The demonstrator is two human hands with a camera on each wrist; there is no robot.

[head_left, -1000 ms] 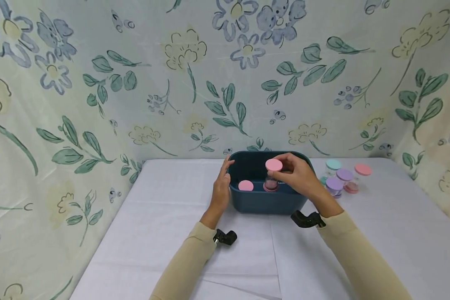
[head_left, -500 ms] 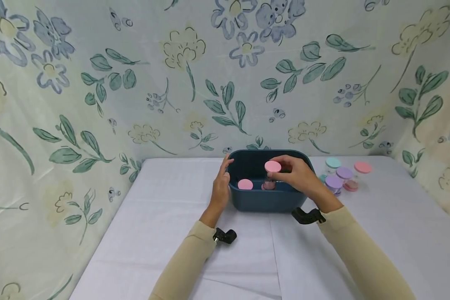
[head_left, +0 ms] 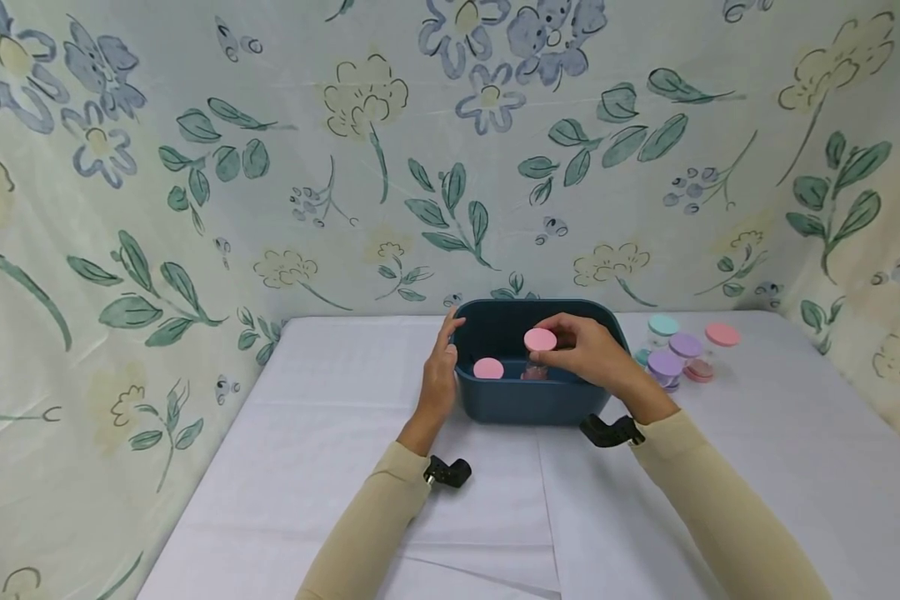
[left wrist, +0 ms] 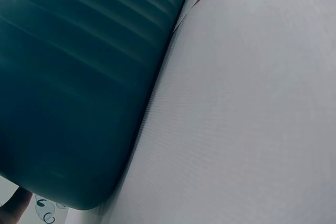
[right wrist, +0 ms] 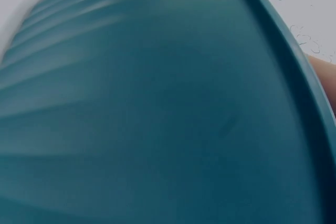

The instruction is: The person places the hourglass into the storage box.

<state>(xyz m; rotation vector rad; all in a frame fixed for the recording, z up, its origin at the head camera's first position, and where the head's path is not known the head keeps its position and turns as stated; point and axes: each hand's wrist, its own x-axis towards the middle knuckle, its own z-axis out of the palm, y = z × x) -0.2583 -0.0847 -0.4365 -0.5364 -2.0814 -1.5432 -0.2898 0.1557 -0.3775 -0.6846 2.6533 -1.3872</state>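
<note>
A dark teal bin stands on the table in the head view. My right hand reaches over its right part and pinches a pink sand timer upright just under its top cap, with the lower end down inside the bin. To the left of it, a second timer's pink cap shows inside the bin. My left hand rests along the bin's left side, fingers fairly straight and pointing up. The bin's ribbed wall fills much of the left wrist view, with a fingertip at the lower corner.
Right of the bin stand several sand timers: a mint one, two purple ones, the nearer purple timer in front, and another pink one. White cloth covers the table, and a floral curtain hangs behind.
My right hand has lowered the pink sand timer slightly and shifted it a little left inside the bin. The left hand stays at the bin's side.
</note>
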